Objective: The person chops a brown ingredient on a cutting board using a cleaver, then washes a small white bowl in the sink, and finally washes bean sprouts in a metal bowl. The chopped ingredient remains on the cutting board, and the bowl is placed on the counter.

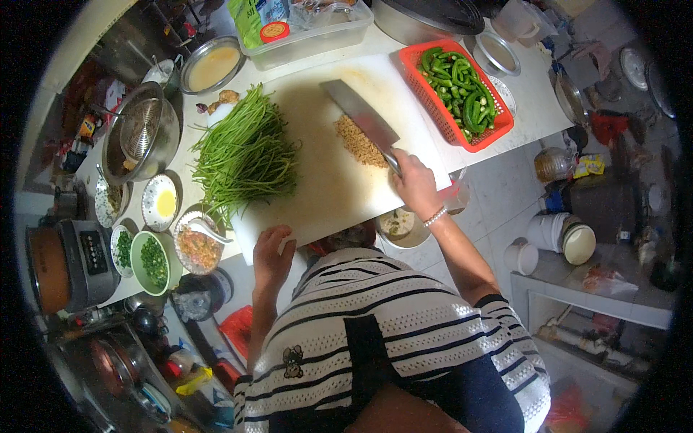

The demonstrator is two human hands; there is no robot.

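A cleaver is held by its handle in my right hand, its blade angled up to the left over the white cutting board. Along the blade's lower left side lies a pile of finely chopped brown food. My left hand is at the board's lower left edge, fingers apart, with nothing seen in it; whether it touches the board is unclear. A large heap of thin green vegetable stems covers the board's left part. Cut green peppers fill a red plastic basket on the right.
Left of the board stand a steel bowl with a strainer, a dish of yellow liquid, a green bowl of chopped greens and a patterned bowl with a white spoon. A clear plastic bin is behind. Below the near edge is a bucket.
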